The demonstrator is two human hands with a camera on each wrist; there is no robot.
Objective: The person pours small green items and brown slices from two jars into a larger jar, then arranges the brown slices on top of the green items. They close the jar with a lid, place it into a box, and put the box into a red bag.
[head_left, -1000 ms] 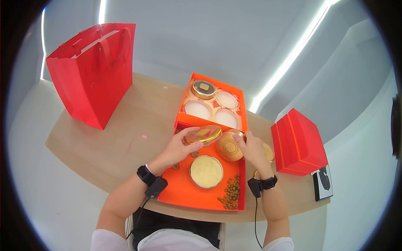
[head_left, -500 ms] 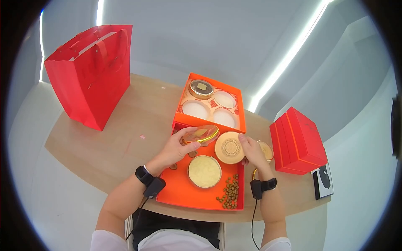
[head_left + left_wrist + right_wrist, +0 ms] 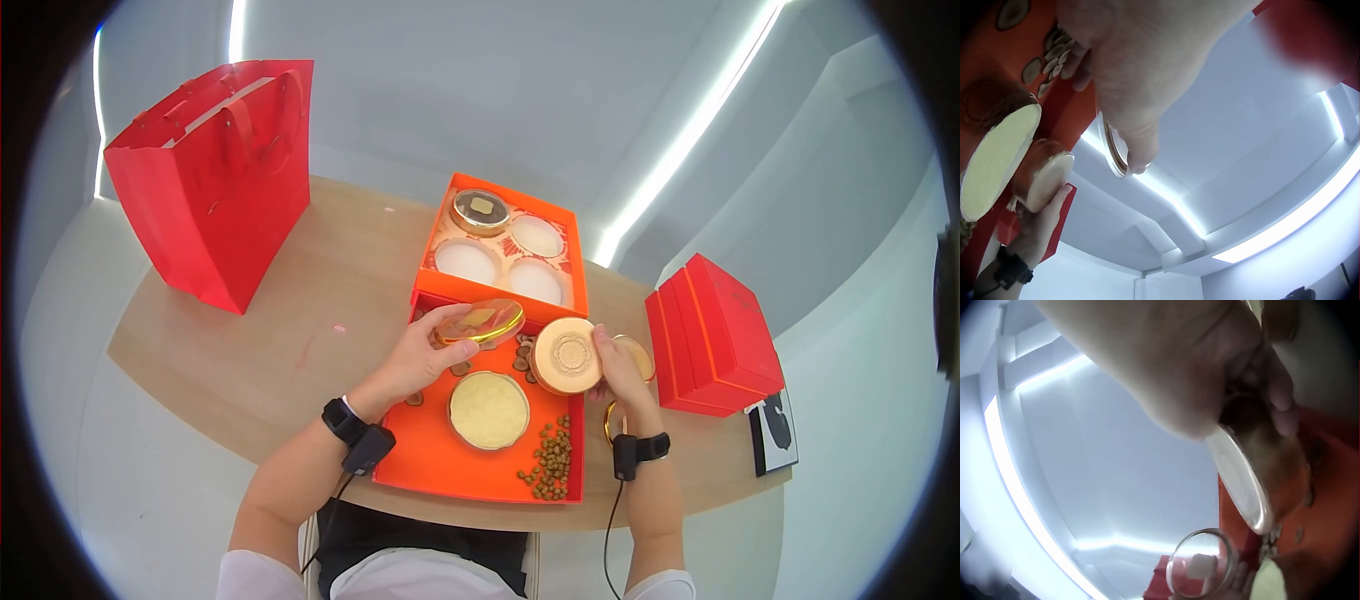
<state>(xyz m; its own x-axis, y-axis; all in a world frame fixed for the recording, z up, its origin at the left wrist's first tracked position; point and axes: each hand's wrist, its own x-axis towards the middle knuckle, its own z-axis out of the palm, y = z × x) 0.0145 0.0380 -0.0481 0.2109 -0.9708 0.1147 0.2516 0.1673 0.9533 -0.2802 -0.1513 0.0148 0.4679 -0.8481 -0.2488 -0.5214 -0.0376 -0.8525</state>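
My left hand (image 3: 440, 345) pinches a clear gold-rimmed lid (image 3: 481, 321) above an orange tray (image 3: 430, 455); the lid's edge (image 3: 1112, 145) shows under the fingers in the left wrist view. My right hand (image 3: 615, 365) grips a round gold tin (image 3: 566, 355) tipped on its side over the tray. From the right wrist the tin (image 3: 1254, 481) sits close under the fingers. Brown slices (image 3: 522, 355) lie on the tray beside the tin. A second round tin with a cream-coloured top (image 3: 489, 409) stands in the tray's middle.
A pile of small seeds (image 3: 548, 462) lies at the tray's front right. Behind it is an orange box (image 3: 503, 195) with round wells, one holding a jar (image 3: 480, 211). A red bag (image 3: 215, 165) stands at the far left. A red box (image 3: 715, 340) and another lid (image 3: 638, 357) lie right.
My right hand has carried the gold tin a little to the right and turned it; brown slices now show on the tray beside it. The left hand keeps the lid still.
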